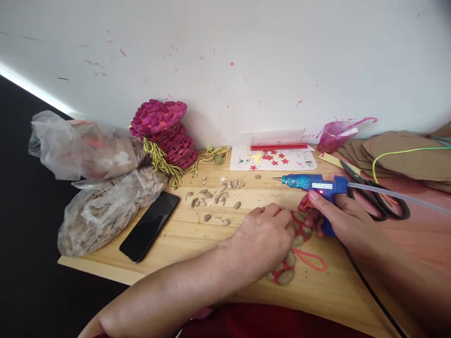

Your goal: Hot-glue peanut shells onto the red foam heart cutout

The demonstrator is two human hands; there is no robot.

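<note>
My right hand (338,213) grips a blue hot glue gun (319,184) with a glittery blue front end, a small red light and a clear glue stick in its back. Its metal nozzle points left, above the table. My left hand (269,234) is over a red piece (299,229) covered with brown, nut-like shells (286,277). The fingers curl down onto it and their tips are hidden, so I cannot make out what they pinch. An orange cord loop (313,260) sticks out from the piece's right side, flat on the wood.
Loose shells (225,195) lie left of my hands, near a black phone (150,227) and plastic bags (102,213). Magenta shell-covered discs (165,136) are stacked behind. Star cutouts (269,157), a stained cup (334,136), black scissors (378,202) and cardboard pieces (405,155) line the back and right.
</note>
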